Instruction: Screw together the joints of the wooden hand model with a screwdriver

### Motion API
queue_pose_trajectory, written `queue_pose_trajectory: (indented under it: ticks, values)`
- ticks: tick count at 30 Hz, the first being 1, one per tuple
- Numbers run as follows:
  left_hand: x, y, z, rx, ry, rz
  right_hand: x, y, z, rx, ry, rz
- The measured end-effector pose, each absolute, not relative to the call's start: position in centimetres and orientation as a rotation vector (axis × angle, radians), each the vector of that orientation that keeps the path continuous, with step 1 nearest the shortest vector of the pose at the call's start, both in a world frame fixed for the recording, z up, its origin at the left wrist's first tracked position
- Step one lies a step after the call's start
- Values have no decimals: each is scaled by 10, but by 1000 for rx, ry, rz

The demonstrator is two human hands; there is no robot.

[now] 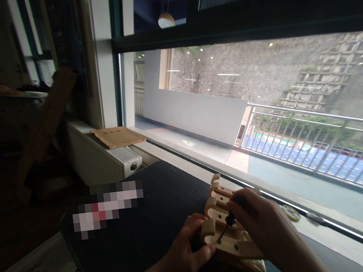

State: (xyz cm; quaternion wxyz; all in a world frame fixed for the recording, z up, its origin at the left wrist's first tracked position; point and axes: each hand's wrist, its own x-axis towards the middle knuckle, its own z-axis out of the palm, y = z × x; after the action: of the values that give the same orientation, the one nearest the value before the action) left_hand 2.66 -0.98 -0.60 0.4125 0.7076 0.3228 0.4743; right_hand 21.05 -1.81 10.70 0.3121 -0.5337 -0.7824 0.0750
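Note:
A pale wooden assembly (222,218) with curved hook-like ends and several drilled holes lies on a black ribbed table (140,236) by the window. My left hand (185,255) grips its near end, fingers curled round the wood. My right hand (264,227) is closed on a small black-handled screwdriver (226,227). The screwdriver's tip rests at a hole on the near wooden piece.
A large window (264,113) runs along the table's far side, with a sill where a roll of tape (290,212) lies. A white radiator unit (105,160) with a cardboard sheet (118,136) on top stands at the left. A wooden plank (45,129) leans further left.

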Motion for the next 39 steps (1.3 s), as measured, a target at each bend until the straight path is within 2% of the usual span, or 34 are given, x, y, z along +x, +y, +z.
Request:
queue_pose_trajectory:
  ticks: [4, 11, 20, 28, 33, 39]
  values:
    - [27, -8, -8, 1799, 808, 1188, 209, -18, 105, -1448, -2054, 127]
    - [27, -10, -5, 1798, 808, 1183, 206, -24, 108, -1310, -2121, 213]
    - [27, -10, -6, 1787, 794, 1198, 210, -19, 107, -1539, -2022, 85]
    - [27, -10, -7, 1784, 798, 1193, 213, -22, 108, -1445, -2099, 212]
    - [27, -10, -5, 1776, 787, 1188, 215, -20, 106, -1602, -2031, 96]
    - [26, -10, -2, 1781, 807, 1166, 207, -26, 108, -1419, -2125, 208]
